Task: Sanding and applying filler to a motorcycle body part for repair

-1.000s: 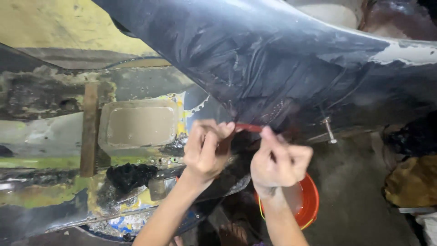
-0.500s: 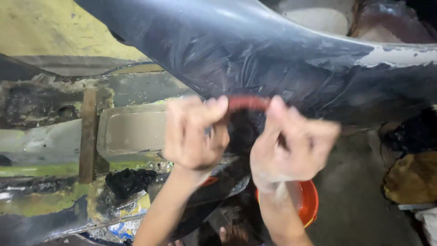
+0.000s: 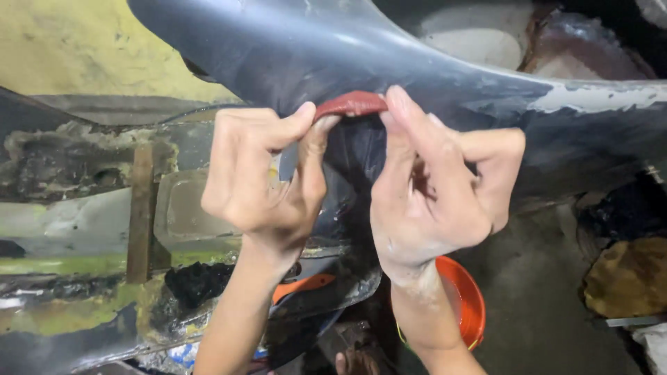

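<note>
Left hand (image 3: 260, 177) and right hand (image 3: 434, 187) pinch a red strip (image 3: 351, 104) against a dark curved panel (image 3: 292, 48)

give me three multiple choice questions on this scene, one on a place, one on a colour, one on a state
1. Where is the round orange plastic bowl?
A. low on the floor, behind the right wrist
B. on top of the dark panel
C. in the left hand

2. What colour is the small folded abrasive strip held between the hands?
A. blue
B. reddish-brown
C. white

3. How is the strip held?
A. lying loose on the floor
B. by the left hand alone
C. pinched at its ends by both hands

Answers:
1 A, the bowl shows below the right hand.
2 B, the strip is reddish-brown against the dark grey curved body panel.
3 C, the left hand and the right hand each grip one end.
</note>
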